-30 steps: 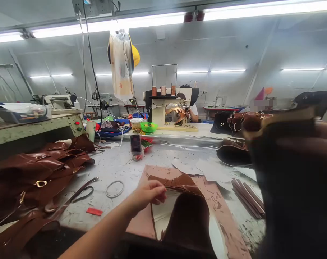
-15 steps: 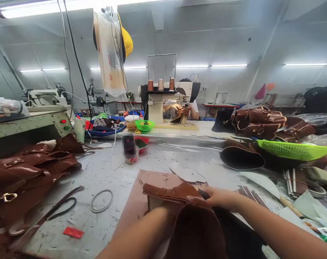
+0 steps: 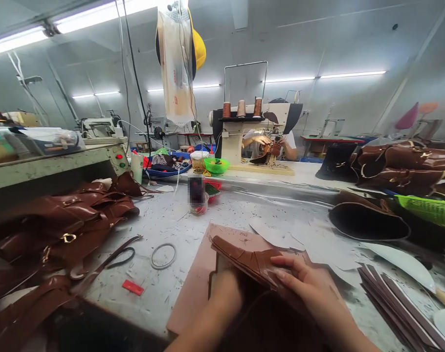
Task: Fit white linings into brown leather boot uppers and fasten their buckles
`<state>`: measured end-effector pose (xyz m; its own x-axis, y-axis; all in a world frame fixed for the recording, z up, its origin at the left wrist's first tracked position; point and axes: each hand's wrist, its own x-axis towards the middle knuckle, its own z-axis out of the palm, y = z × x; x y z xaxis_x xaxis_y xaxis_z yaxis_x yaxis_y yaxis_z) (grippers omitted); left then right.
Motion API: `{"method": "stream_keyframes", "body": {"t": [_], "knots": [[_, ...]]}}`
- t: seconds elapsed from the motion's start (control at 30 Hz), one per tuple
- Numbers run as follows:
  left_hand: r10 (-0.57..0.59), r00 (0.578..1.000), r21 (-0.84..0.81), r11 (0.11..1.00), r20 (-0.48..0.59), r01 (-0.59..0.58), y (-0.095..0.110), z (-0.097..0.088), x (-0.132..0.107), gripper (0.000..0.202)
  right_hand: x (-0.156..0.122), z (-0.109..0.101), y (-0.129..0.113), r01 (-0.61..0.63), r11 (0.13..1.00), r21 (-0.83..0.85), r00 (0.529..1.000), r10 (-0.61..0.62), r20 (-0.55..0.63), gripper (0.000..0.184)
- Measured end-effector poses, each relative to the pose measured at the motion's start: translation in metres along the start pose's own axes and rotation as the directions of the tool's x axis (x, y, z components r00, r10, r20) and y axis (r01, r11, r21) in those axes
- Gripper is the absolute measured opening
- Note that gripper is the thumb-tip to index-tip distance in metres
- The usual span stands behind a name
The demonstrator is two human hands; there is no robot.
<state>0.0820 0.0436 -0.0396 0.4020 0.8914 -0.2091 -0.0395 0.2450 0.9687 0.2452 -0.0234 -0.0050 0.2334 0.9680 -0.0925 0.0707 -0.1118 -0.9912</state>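
The brown leather piece (image 3: 252, 259) lies on the pink board (image 3: 193, 288) at the near edge of the table (image 3: 178, 220), between the 2 hands. The right hand (image 3: 303, 286) rests flat on its top with the fingers stretched, not closed around it, while the left hand (image 3: 226, 293) goes under its left side, and I cannot tell if those hidden fingers grip. The piece seems light, soft and bendable with a glossy, maybe slippery face, so I think the thick folded far edge is the safest place to hold it; 1 metal ring (image 3: 163, 255) lies to the left.
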Motion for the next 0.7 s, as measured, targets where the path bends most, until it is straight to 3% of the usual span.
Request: {"method": "stream_keyframes", "body": {"t": [0.07, 0.13, 0.23, 0.3, 0.33, 0.37, 0.4, 0.47, 0.5, 0.57, 0.6, 0.63, 0.7], "knots": [[0.032, 0.998, 0.034, 0.999, -0.055, -0.03, 0.011, -0.022, -0.004, 0.034, -0.002, -0.004, 0.0, 0.043, 0.997, -0.06, 0.999, -0.043, -0.001, 0.039], [0.058, 0.995, 0.089, 0.995, -0.087, -0.051, 0.034, -0.047, -0.007, 0.042, -0.008, -0.01, -0.007, 0.124, 0.985, -0.123, 0.992, -0.12, 0.044, 0.039], [0.135, 0.99, 0.18, 0.976, -0.047, -0.125, 0.091, -0.069, -0.019, 0.043, -0.025, -0.022, -0.021, 0.348, 0.908, -0.233, 0.936, -0.32, 0.148, 0.04], [0.241, 0.97, 0.253, 0.937, 0.033, -0.241, 0.137, -0.064, -0.038, 0.033, -0.041, -0.032, -0.031, 0.517, 0.787, -0.337, 0.856, -0.482, 0.187, 0.048], [0.435, 0.889, 0.405, 0.795, 0.139, -0.452, 0.159, -0.056, -0.05, 0.025, -0.049, -0.037, -0.035, 0.572, 0.727, -0.379, 0.818, -0.536, 0.208, 0.056], [0.601, 0.755, 0.54, 0.556, 0.264, -0.632, 0.178, -0.046, -0.062, 0.017, -0.057, -0.041, -0.04, 0.611, 0.681, -0.404, 0.79, -0.561, 0.249, 0.065], [0.704, 0.598, 0.61, 0.294, 0.382, -0.736, 0.192, -0.033, -0.073, 0.015, -0.065, -0.045, -0.044, 0.65, 0.637, -0.414, 0.759, -0.563, 0.327, 0.069], [0.687, 0.354, 0.588, -0.132, 0.634, -0.798, 0.205, -0.009, -0.088, 0.014, -0.078, -0.048, -0.051, 0.736, 0.528, -0.423, 0.676, -0.552, 0.488, 0.066], [0.599, 0.312, 0.553, -0.271, 0.738, -0.788, 0.202, 0.002, -0.09, 0.014, -0.081, -0.047, -0.053, 0.766, 0.46, -0.448, 0.642, -0.565, 0.518, 0.063], [0.307, 0.308, 0.422, -0.45, 0.901, -0.787, 0.18, 0.016, -0.083, 0.01, -0.083, -0.042, -0.053, 0.785, 0.284, -0.551, 0.575, -0.666, 0.476, 0.05], [0.179, 0.301, 0.35, -0.493, 0.937, -0.796, 0.164, 0.02, -0.077, 0.007, -0.082, -0.038, -0.051, 0.769, 0.197, -0.608, 0.532, -0.725, 0.438, 0.044], [0.132, 0.276, 0.304, -0.513, 0.952, -0.803, 0.149, 0.021, -0.07, 0.005, -0.079, -0.033, -0.049, 0.754, 0.12, -0.646, 0.484, -0.766, 0.422, 0.038], [0.132, 0.229, 0.264, -0.516, 0.964, -0.815, 0.123, 0.018, -0.058, 0.011, -0.072, -0.026, -0.044, 0.762, -0.015, -0.647, 0.385, -0.793, 0.471, 0.026]]}}
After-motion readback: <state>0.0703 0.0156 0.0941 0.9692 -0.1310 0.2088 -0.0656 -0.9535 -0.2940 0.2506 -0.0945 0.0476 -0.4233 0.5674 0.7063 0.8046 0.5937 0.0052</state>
